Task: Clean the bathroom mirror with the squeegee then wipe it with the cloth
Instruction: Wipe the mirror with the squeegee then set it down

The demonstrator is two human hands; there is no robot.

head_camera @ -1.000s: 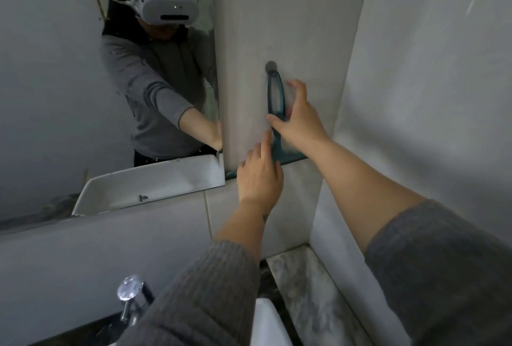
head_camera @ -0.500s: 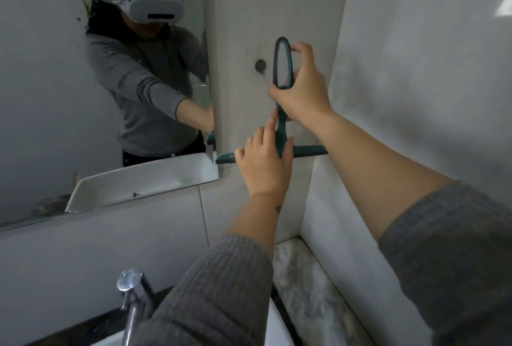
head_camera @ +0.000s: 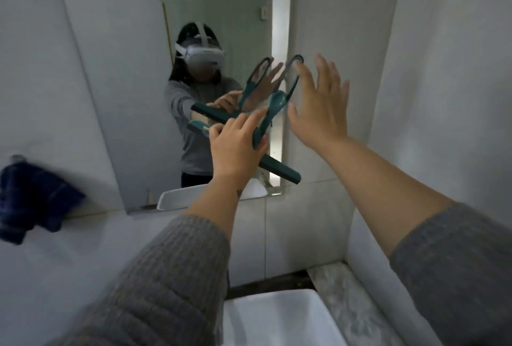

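Note:
A teal squeegee [head_camera: 278, 101] with a looped handle is tilted in front of the bathroom mirror [head_camera: 221, 13], its blade end [head_camera: 279, 169] pointing down to the right. My left hand [head_camera: 235, 149] is shut on its handle just above the blade. My right hand [head_camera: 318, 101] is beside the handle loop with fingers spread, holding nothing. A dark blue cloth [head_camera: 33, 201] hangs on the wall at the far left. The mirror reflects the squeegee, both hands and the person.
A white washbasin [head_camera: 277, 318] sits below, with a marble counter [head_camera: 346, 304] to its right. Tiled walls enclose the corner on the right. The mirror's lower edge runs just above a tiled ledge.
The squeegee came off its wall hook and swung left in front of the mirror. My right hand let go of the handle and opened. The left hand now holds it alone.

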